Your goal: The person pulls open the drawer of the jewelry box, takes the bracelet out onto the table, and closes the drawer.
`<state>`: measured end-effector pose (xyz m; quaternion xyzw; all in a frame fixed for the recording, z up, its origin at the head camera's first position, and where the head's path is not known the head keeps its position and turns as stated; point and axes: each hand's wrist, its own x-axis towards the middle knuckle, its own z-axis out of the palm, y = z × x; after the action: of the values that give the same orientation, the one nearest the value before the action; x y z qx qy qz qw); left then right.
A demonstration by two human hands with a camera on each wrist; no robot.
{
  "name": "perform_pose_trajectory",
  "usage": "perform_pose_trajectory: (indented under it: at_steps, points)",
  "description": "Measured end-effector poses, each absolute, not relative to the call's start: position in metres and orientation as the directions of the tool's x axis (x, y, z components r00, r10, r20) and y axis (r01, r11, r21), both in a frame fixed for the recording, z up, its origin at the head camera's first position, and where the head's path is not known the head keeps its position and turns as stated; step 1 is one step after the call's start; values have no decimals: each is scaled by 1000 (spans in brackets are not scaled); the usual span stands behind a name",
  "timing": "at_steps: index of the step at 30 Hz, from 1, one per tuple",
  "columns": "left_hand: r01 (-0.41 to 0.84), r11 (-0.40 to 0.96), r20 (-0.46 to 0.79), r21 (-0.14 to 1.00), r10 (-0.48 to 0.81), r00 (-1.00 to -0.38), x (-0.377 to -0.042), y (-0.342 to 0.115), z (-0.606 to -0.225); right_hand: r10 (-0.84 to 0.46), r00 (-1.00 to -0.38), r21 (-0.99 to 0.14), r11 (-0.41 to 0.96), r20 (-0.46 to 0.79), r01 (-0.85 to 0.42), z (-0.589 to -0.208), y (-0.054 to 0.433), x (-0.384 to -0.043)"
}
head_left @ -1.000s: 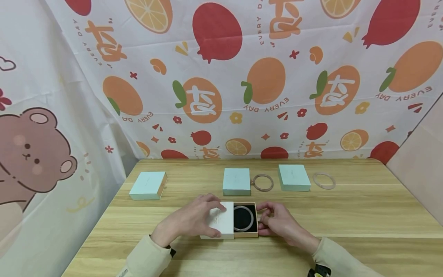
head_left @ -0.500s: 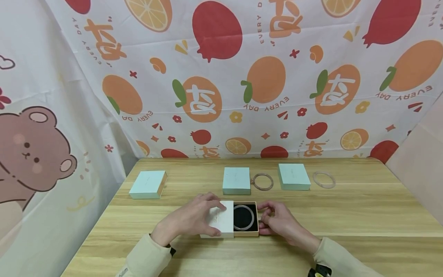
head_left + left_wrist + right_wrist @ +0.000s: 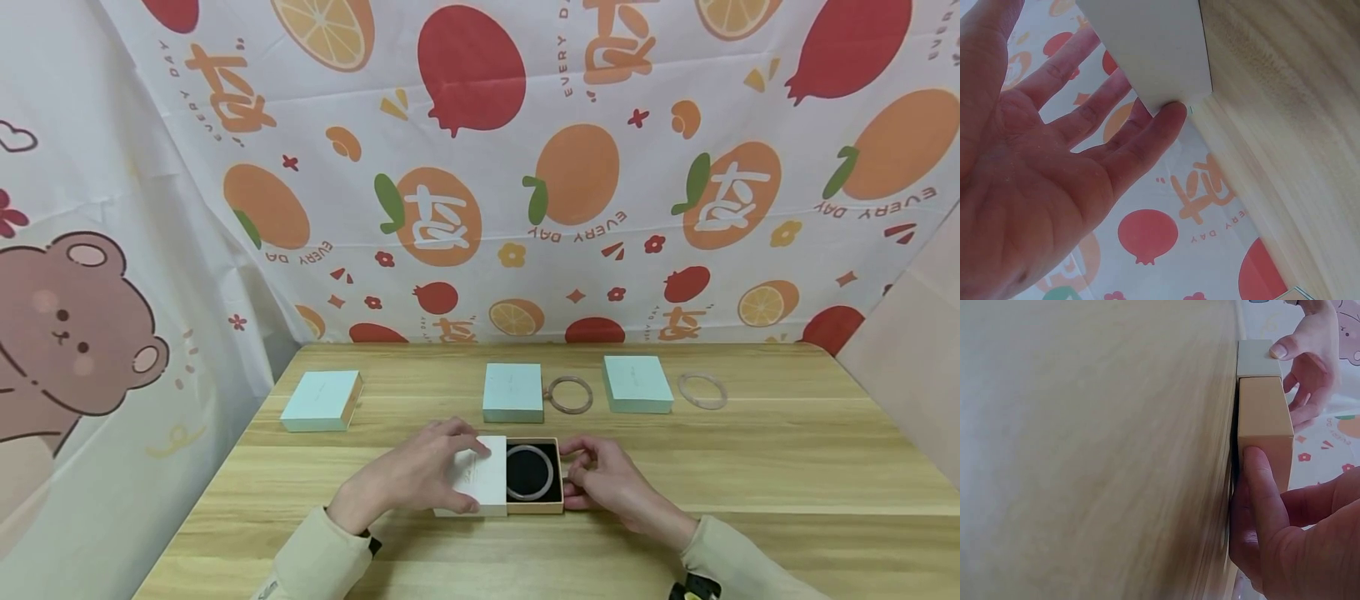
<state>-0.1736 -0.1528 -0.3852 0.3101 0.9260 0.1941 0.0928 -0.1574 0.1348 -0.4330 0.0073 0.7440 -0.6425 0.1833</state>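
Observation:
In the head view a bangle box stands near the table's front with its drawer (image 3: 556, 507) partly out to the right. A pale bangle (image 3: 551, 473) lies on the drawer's black lining, its left edge under the white sleeve (image 3: 491, 492). My left hand (image 3: 420, 471) grips the sleeve, thumb on the near side, other fingers spread over the top and far side. The left wrist view shows that thumb against the sleeve's (image 3: 1154, 50) lower edge. My right hand (image 3: 607, 483) holds the drawer's right end, its fingertips against the tan end face (image 3: 1272, 456) in the right wrist view.
Three pale blue boxes stand farther back: one at left (image 3: 322, 400), one in the middle (image 3: 512, 392), one at right (image 3: 637, 383). A brownish bangle (image 3: 572, 410) lies beside the middle box. A clear pale bangle (image 3: 705, 406) lies right of the right box.
The drawer has slid slightly farther right out of the sleeve, carrying its bangle. My right hand has shifted right with it, while my left hand has stayed in place.

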Motion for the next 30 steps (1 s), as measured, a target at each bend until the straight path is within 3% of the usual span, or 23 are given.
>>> perform_pose_trajectory:
  at_steps: [30]
  points:
    - [536, 738, -56, 410, 607, -793, -175, -152, -386, -234, -932, -955, 175, -276, 239, -432, 139, -156]
